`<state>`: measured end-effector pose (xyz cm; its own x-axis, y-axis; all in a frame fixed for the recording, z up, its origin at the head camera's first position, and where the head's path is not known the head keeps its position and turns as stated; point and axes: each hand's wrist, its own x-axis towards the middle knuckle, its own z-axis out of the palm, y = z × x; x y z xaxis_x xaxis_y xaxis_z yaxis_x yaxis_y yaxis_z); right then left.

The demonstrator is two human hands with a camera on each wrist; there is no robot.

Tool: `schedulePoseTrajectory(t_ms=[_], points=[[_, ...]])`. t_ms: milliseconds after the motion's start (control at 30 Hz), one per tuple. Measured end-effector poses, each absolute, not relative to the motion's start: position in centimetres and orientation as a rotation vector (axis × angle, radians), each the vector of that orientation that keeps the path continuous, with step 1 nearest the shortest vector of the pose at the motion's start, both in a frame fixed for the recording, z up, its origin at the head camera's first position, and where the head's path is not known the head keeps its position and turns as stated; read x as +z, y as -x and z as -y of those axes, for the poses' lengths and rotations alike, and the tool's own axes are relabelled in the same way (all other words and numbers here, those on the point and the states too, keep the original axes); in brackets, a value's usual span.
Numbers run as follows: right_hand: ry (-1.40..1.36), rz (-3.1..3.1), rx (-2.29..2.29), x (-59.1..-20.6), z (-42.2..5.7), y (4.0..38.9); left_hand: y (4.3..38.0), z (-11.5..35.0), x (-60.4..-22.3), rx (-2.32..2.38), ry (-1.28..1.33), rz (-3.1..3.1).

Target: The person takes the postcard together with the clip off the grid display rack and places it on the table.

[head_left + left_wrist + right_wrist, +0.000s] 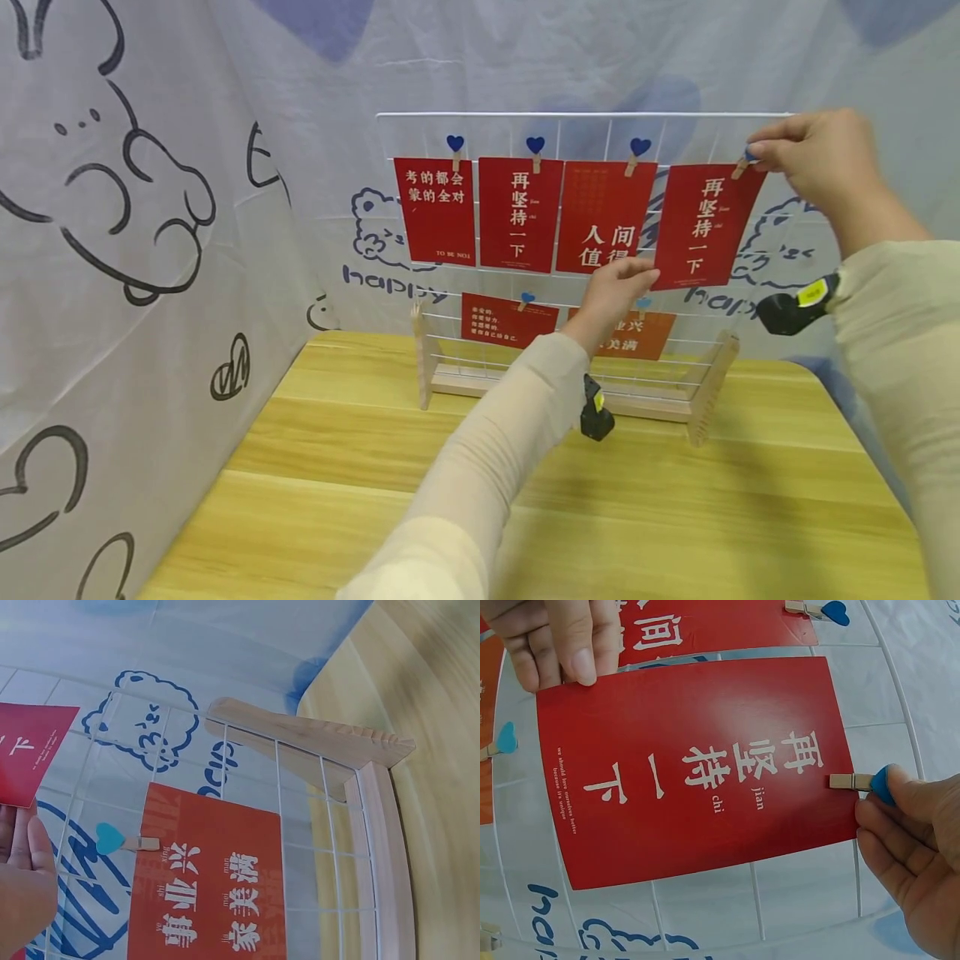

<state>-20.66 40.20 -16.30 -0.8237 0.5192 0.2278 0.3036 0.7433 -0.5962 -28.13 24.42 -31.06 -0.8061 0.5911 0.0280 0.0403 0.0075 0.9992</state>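
Observation:
A red card with white characters hangs slightly tilted at the right end of a white wire grid rack. At its lower left corner, my left hand pinches the card between thumb and fingers. My right hand grips a small wooden clothespin with a blue heart, which sits over the card's upper right corner. The right thumb covers part of the heart. Three other red cards, such as the nearest one, hang in the same row under blue-heart clothespins.
Lower on the grid, a small dark red card and an orange card hang from light blue heart clothespins. Wooden feet hold the rack on a wood-grain table. A printed white cloth stands behind and at left.

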Motion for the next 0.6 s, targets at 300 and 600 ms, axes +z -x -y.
schedulePoseTrajectory(t_ms=[300,600], points=[[0.664,2.558,0.783,-16.08,-40.10,20.69,27.71,-24.28,-30.35,1.896,-0.610,-1.905],[0.716,2.489,0.746,-16.39,-39.90,20.65,28.08,-24.34,-30.75,1.917,-0.605,-1.927]])
